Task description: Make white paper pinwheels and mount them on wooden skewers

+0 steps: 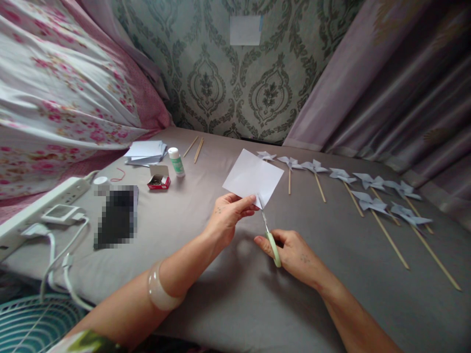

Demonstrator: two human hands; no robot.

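Observation:
A white square sheet of paper (253, 172) is held up in front of me, pinched near its lower corner by my left hand (231, 213). My right hand (294, 255) grips a pair of scissors (273, 247) with pale green handles. The blades reach the paper's lower corner, just right of my left thumb. Several paper pinwheels (315, 166) on wooden sticks lie on the bed or table surface to the right, and part of one pinwheel (266, 156) shows behind the sheet's right edge.
At the left are a paper stack (146, 151), a glue bottle (176, 163), a small open red box (159, 181), loose wooden sticks (198, 150), a blurred dark object (117, 215) and a power strip (55, 208) with cables. A teal fan (33, 323) stands at the lower left.

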